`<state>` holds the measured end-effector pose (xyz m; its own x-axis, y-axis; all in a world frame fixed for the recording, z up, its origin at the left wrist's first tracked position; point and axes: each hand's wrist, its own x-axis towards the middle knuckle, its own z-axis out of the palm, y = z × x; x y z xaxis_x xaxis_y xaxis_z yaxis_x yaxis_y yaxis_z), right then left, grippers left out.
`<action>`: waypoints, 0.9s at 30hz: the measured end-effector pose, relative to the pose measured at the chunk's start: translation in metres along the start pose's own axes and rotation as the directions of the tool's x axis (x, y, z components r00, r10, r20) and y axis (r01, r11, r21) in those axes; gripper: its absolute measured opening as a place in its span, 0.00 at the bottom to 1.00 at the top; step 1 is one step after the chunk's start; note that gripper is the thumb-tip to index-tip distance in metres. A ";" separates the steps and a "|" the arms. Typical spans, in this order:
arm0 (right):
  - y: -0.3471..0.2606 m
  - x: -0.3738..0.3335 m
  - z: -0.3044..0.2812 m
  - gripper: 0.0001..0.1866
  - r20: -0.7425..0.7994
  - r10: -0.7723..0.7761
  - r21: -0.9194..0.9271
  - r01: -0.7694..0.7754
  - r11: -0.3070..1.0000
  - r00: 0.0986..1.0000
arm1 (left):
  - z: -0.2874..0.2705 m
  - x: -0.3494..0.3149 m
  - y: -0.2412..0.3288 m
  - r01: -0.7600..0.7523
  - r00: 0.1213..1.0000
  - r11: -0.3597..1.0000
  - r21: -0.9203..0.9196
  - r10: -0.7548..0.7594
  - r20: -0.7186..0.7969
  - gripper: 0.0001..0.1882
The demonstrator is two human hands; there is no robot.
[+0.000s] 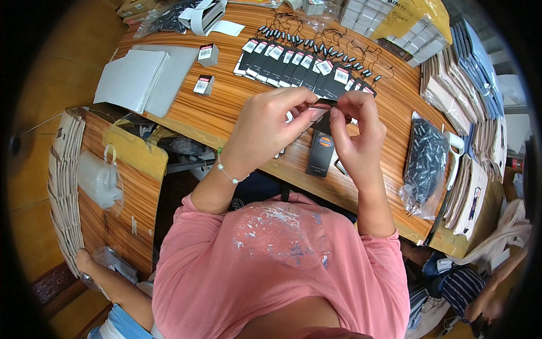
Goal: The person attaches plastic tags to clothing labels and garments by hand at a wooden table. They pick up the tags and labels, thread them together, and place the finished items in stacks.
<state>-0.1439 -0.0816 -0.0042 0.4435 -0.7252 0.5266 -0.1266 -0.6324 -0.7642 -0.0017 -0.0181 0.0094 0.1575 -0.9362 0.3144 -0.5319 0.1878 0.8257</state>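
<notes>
My left hand point(275, 117) and my right hand point(358, 127) meet over the table's near edge. Thumbs and fingers of both pinch a black hang tag point(322, 123), partly hidden by the fingers. Just below it, another black hang tag point(320, 161) with a red and yellow emblem lies at the edge. Beyond my hands a fanned row of black hang tags point(289, 72) bears white barcode labels. Their black cords point(339, 45) with small dark toggles stretch out behind. To the left stand two small stacks of labels, one farther point(208, 55) and one nearer point(204, 85).
White sheets point(131, 79) lie at the left. A clear bag of dark toggles point(424, 161) sits right, beside a white plastic handle point(454, 152) and folded garments point(460, 85). White boxes point(367, 17) stand behind. Another person's hand point(86, 261) touches folded garments at lower left.
</notes>
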 end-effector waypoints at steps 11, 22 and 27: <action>0.010 0.002 -0.003 0.09 0.031 -0.298 -0.244 0.296 0.923 0.954 | 0.001 0.003 0.003 -0.057 0.996 0.993 0.104 0.048 0.081 0.07; 0.008 0.006 -0.011 0.08 0.354 0.394 0.686 -0.522 0.507 0.848 | -0.007 0.013 0.011 -0.381 0.920 0.817 0.432 0.382 0.090 0.06; 0.018 0.005 -0.019 0.05 0.489 0.375 0.735 -0.603 0.311 0.788 | -0.005 0.016 0.010 -0.574 0.776 0.621 0.534 0.621 0.112 0.08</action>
<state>-0.1603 -0.1018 -0.0083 0.7355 -0.6754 -0.0534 0.3450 0.4411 -0.8285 -0.0002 -0.0293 0.0255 -0.3016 -0.6432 0.7038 -0.8647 0.4955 0.0823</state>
